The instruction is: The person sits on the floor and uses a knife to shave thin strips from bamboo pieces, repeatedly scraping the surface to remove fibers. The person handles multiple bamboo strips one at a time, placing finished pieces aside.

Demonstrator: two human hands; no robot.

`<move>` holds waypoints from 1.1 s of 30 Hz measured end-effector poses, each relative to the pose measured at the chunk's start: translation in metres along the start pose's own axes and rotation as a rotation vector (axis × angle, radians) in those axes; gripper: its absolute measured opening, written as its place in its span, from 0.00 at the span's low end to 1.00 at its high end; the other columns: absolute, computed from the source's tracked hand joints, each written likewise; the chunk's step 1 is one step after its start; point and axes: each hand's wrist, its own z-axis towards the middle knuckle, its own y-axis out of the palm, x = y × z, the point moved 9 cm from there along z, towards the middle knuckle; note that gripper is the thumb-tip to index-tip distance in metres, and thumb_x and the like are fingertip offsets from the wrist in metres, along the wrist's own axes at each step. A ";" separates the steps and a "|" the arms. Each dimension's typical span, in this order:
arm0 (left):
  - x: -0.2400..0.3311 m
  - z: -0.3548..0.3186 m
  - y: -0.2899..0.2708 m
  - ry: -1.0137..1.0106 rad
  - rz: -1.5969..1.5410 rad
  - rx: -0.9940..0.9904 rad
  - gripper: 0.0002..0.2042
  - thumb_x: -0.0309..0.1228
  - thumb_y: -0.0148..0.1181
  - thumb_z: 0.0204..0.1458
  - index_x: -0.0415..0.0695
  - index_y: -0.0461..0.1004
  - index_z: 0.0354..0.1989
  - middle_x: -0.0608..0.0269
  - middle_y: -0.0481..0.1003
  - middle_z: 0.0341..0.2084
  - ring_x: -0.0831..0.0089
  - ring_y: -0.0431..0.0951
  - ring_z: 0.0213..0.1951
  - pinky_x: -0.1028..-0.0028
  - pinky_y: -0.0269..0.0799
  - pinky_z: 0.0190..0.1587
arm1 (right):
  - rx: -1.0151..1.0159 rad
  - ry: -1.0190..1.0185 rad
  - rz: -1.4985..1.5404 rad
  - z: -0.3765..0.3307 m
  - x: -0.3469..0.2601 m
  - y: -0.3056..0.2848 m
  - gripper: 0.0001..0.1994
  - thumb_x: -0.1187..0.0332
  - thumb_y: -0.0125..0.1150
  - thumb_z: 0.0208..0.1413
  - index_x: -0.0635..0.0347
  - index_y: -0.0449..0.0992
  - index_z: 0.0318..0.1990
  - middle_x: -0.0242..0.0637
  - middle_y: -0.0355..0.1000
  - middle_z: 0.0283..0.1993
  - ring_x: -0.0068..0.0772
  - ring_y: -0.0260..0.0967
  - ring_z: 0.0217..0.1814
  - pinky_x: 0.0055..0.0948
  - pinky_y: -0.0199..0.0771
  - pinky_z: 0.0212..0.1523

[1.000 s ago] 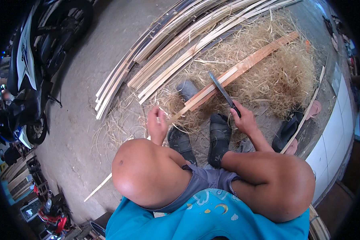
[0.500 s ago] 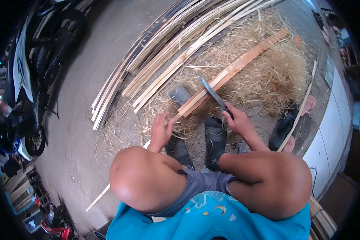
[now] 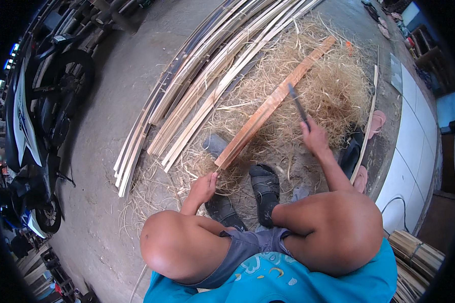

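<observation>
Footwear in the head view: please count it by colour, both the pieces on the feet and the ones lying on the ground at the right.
Black shoes on the feet: 2
Pink sandals lying by the white tiled edge: 2
Total: 4

orange-brown plank (image 3: 275,101), pale straw shavings (image 3: 333,86)

A grey concrete floor (image 3: 111,101) is lit by daylight. A motorcycle (image 3: 33,131) is parked at the left, white tiles (image 3: 412,146) are laid at the right, and sandals (image 3: 376,123) are left beside them
</observation>
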 end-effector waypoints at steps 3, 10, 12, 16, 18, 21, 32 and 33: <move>-0.011 0.001 0.027 -0.008 -0.359 -0.110 0.24 0.46 0.39 0.70 0.40 0.73 0.31 0.54 0.73 0.20 0.60 0.75 0.26 0.62 0.71 0.34 | -0.122 0.061 0.040 0.000 -0.022 0.000 0.23 0.51 0.54 0.64 0.50 0.72 0.62 0.51 0.78 0.46 0.60 0.76 0.48 0.52 0.76 0.49; -0.029 -0.009 0.037 -0.059 -0.540 -0.235 0.26 0.48 0.41 0.70 0.42 0.72 0.26 0.69 0.68 0.17 0.78 0.65 0.23 0.73 0.65 0.29 | -0.249 -0.223 -0.067 -0.026 -0.061 0.039 0.20 0.52 0.55 0.64 0.50 0.73 0.57 0.53 0.78 0.43 0.56 0.77 0.45 0.53 0.77 0.46; -0.018 -0.019 0.027 -0.279 -0.653 -0.325 0.24 0.48 0.42 0.69 0.43 0.74 0.29 0.71 0.66 0.16 0.80 0.65 0.20 0.76 0.62 0.24 | -0.160 0.000 -0.135 0.000 -0.029 -0.007 0.20 0.51 0.54 0.64 0.51 0.73 0.56 0.54 0.78 0.43 0.56 0.77 0.46 0.53 0.76 0.46; -0.010 -0.010 0.016 -0.380 -0.837 -0.326 0.21 0.47 0.44 0.69 0.45 0.74 0.32 0.72 0.66 0.15 0.82 0.63 0.16 0.80 0.58 0.18 | -0.331 -0.394 0.144 -0.072 -0.099 0.074 0.22 0.49 0.54 0.64 0.50 0.74 0.58 0.54 0.78 0.44 0.60 0.76 0.45 0.52 0.77 0.46; -0.027 -0.018 0.012 -0.452 -0.878 -0.347 0.20 0.47 0.45 0.68 0.45 0.75 0.33 0.73 0.66 0.15 0.83 0.61 0.15 0.81 0.55 0.17 | -0.526 -0.442 -0.098 -0.094 -0.118 0.084 0.23 0.50 0.54 0.64 0.48 0.73 0.61 0.52 0.78 0.47 0.59 0.76 0.47 0.52 0.76 0.49; -0.036 -0.033 0.009 -0.551 -0.903 -0.513 0.20 0.47 0.48 0.67 0.44 0.75 0.31 0.75 0.62 0.13 0.84 0.57 0.14 0.80 0.49 0.16 | -0.116 0.007 0.004 -0.016 -0.027 0.026 0.21 0.51 0.55 0.64 0.47 0.73 0.60 0.53 0.78 0.46 0.60 0.76 0.46 0.52 0.76 0.48; -0.046 -0.051 0.000 -0.507 -0.999 -0.305 0.23 0.50 0.47 0.67 0.42 0.78 0.36 0.76 0.61 0.15 0.84 0.56 0.17 0.80 0.52 0.21 | 0.090 -0.037 0.174 -0.016 -0.023 -0.014 0.21 0.52 0.55 0.65 0.52 0.74 0.59 0.53 0.78 0.44 0.57 0.77 0.47 0.46 0.76 0.49; -0.047 -0.050 -0.004 -0.397 -0.954 -0.293 0.22 0.49 0.49 0.67 0.40 0.78 0.38 0.73 0.64 0.18 0.84 0.61 0.19 0.79 0.59 0.24 | 0.206 0.004 0.200 -0.013 -0.009 -0.026 0.22 0.52 0.55 0.65 0.54 0.74 0.59 0.54 0.78 0.44 0.57 0.77 0.47 0.45 0.76 0.49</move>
